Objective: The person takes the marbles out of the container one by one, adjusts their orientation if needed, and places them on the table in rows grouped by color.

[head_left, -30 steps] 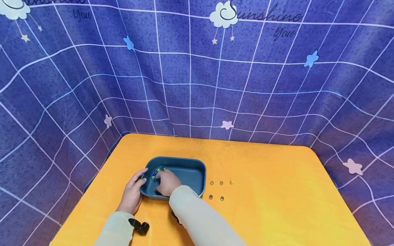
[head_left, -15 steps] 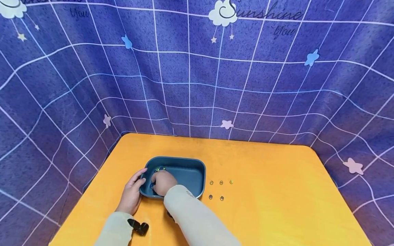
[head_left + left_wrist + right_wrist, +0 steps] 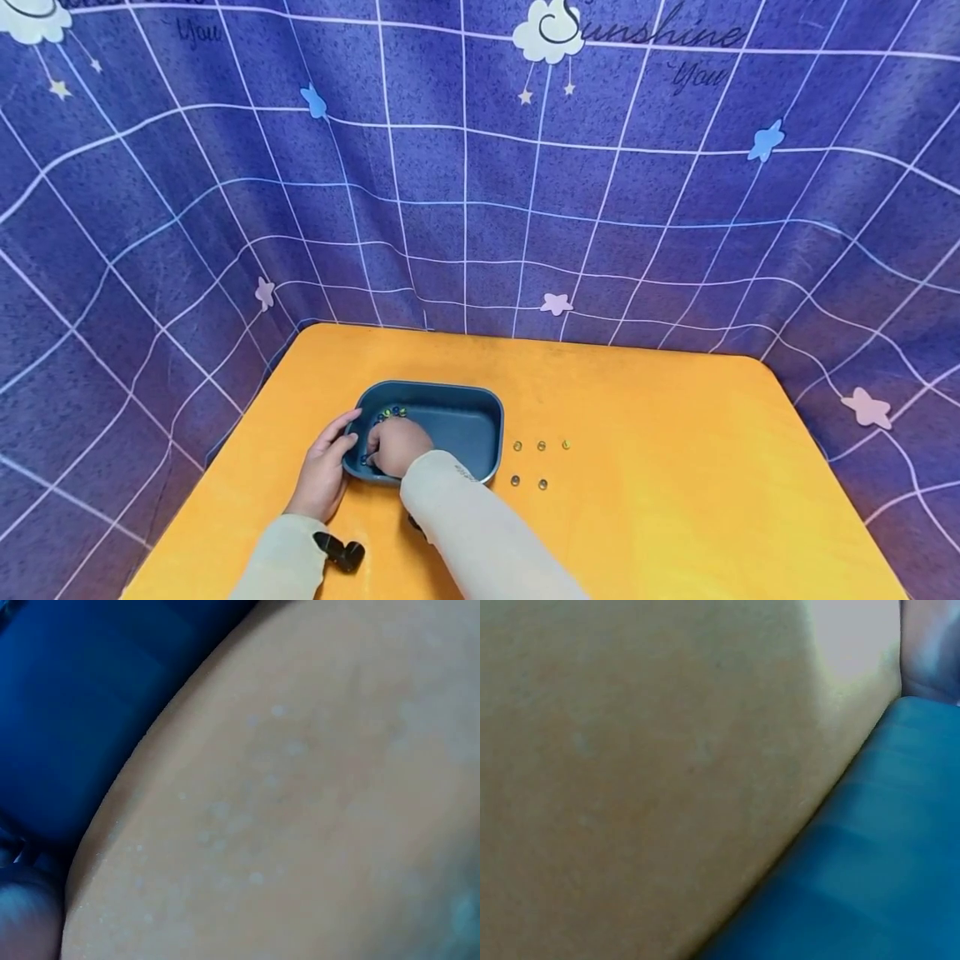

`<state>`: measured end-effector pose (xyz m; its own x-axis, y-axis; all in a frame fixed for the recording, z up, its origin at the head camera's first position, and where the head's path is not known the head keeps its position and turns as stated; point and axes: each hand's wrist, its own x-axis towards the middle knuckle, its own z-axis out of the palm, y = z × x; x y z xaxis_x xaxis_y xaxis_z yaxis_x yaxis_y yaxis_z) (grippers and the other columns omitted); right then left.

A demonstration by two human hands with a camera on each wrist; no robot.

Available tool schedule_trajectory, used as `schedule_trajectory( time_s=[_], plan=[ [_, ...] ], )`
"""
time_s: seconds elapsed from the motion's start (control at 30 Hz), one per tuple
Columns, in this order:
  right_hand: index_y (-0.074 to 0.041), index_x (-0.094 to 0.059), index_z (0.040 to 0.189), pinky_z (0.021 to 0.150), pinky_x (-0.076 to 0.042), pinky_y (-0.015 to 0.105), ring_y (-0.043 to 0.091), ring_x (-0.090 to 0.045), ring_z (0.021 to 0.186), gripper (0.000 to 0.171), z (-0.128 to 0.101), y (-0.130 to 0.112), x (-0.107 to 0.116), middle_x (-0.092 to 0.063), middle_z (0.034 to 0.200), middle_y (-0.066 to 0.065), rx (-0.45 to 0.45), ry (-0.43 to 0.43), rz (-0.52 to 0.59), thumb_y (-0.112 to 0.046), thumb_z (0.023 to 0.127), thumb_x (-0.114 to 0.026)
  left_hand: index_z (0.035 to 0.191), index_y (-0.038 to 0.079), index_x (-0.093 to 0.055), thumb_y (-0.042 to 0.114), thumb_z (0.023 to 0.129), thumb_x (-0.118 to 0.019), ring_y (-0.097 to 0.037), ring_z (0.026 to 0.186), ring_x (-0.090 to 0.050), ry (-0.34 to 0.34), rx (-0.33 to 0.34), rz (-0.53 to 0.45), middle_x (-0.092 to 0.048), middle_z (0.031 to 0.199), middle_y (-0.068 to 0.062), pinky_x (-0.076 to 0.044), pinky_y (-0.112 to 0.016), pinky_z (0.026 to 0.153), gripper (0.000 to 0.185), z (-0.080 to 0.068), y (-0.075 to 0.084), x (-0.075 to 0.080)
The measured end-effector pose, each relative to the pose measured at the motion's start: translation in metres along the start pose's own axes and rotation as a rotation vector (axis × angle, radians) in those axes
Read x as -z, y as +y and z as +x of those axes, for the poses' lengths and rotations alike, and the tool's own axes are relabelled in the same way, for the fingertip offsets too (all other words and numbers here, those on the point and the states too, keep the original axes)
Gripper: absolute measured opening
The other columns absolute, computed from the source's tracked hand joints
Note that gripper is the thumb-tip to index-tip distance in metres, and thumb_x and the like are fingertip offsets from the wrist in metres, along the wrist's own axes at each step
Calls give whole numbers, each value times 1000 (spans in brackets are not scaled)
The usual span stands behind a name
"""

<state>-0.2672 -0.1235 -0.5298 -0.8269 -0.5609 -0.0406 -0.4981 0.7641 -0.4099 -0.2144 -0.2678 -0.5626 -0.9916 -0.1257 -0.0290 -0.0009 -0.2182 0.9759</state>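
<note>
Marbles (image 3: 392, 412) in tub (image 3: 468, 421), under right hand (image 3: 396, 447).

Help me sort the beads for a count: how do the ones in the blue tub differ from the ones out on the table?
The beads in the tub lie bunched in the far-left corner by the right hand; the beads on the table lie spaced in two rows, untouched. The tub's show blue and green; the table's look paler. Both are small and round.
</note>
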Motion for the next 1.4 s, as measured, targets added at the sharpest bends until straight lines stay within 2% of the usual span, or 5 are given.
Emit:
schedule_trajectory(
  time_s=[0.2, 0.53, 0.77, 1.07, 1.4],
  plan=[
    [-37, -79, 89, 77, -51, 17, -2, -58, 80, 6, 2, -1, -1, -66, 83, -26, 31, -25, 26, -32, 91, -81, 156, 1, -40, 7, 110, -43, -19, 143, -28, 9, 4, 1, -23, 165, -7, -45, -17, 100, 46, 1, 0, 2],
    [-32, -74, 83, 72, -50, 18, 0, -54, 71, 12, 0, 1, 0, -62, 78, -22, -26, -24, 116, -27, 93, -78, 156, 1, -40, 9, 110, -45, -19, 145, -30, 3, 5, -1, -25, 164, -8, -43, -17, 103, 47, 2, -2, 1],
    [-19, -46, 61, 52, -27, 23, 10, -27, 51, 41, -10, 0, 15, -30, 54, -8, -53, 7, 181, -16, 90, -74, 156, 1, -40, 11, 110, -46, -23, 148, -28, -1, -2, 12, -26, 164, -10, -42, -17, 105, 47, 3, -4, 1],
    [-21, -66, 85, 66, -49, 23, 8, -55, 69, 15, -27, 12, 33, -59, 76, -12, -98, 19, 310, -17, 88, -80, 156, 3, -40, 12, 111, -45, -25, 150, -25, -13, 26, 9, -22, 166, -8, -44, -18, 104, 47, 1, -5, 1],
    [-16, -72, 100, 75, -51, 23, 6, -57, 79, 7, -59, 42, 67, -61, 87, -13, 68, 67, 452, -13, 94, -74, 157, 4, -40, 14, 110, -47, -22, 152, -21, 1, 30, 18, -20, 167, -7, -44, -15, 102, 48, 2, -1, 0]
  ],
)
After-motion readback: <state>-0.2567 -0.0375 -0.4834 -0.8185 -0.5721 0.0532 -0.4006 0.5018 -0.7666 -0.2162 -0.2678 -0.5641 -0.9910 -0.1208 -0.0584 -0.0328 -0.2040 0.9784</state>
